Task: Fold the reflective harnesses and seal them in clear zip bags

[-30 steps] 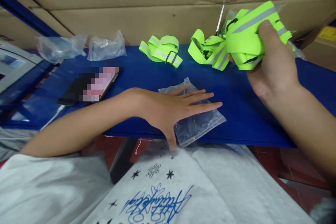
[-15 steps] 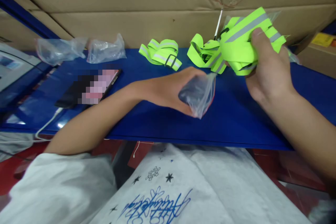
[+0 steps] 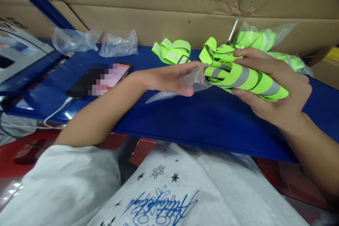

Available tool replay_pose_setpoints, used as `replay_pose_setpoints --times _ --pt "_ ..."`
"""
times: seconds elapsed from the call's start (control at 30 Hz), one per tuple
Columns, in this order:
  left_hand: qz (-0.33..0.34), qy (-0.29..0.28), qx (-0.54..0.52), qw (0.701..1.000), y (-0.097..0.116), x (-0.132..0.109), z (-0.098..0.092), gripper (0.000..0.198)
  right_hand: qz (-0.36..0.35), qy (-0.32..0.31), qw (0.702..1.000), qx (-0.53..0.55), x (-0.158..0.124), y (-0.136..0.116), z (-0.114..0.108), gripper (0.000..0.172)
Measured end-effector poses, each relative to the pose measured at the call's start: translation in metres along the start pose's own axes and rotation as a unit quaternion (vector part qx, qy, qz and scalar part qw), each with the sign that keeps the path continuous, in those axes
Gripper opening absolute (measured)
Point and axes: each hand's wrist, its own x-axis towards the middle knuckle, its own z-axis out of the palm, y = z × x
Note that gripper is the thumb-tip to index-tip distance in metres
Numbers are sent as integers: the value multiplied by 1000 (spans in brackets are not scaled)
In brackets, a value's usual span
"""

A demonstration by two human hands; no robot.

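My right hand [image 3: 275, 88] is closed round a folded neon-yellow reflective strap [image 3: 246, 79] with grey stripes, held level above the blue table [image 3: 201, 120]. My left hand [image 3: 169, 77] pinches a clear plastic bag [image 3: 182, 86] by its mouth, and the bag's opening meets the left end of the strap. Behind my hands lie two more folded neon straps, one strap [image 3: 173, 50] at centre back and another strap [image 3: 215, 50] just behind the held one.
A bagged strap [image 3: 258, 37] leans on the cardboard wall [image 3: 159, 14] at the back right. Two crumpled clear bags [image 3: 95, 42] lie at the back left. A phone [image 3: 100, 81] with a white cable rests on the table's left part.
My left hand lifted the clear bag off the table and brought it up to the strap. My right hand lowered the folded strap and turned it level toward the bag's mouth.
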Motion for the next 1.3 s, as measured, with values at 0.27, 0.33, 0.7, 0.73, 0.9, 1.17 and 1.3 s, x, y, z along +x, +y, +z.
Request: replay_pose_setpoints --times 0.27,0.33,0.7,0.73,0.9,1.17,1.3 --pt "-31 7 61 998 11 -1 5 118 -59 -103 990 -75 3 1 -2 64" --pt "-37 -11 92 995 12 0 10 129 -70 -115 988 -75 1 6 2 64" --pt "-3 2 67 998 14 -3 19 145 -113 -172 975 -90 -11 14 12 73" --pt "-1 -3 65 998 14 -2 19 146 -110 -183 973 -87 -12 13 13 74" --pt "7 -19 93 995 15 -1 26 145 -145 -162 970 -110 -15 8 19 65" --pt "10 -38 53 998 13 4 37 146 -110 -156 975 -113 -22 2 26 64" --pt "26 -45 65 997 10 6 40 137 -85 -177 978 -63 -22 4 32 65"
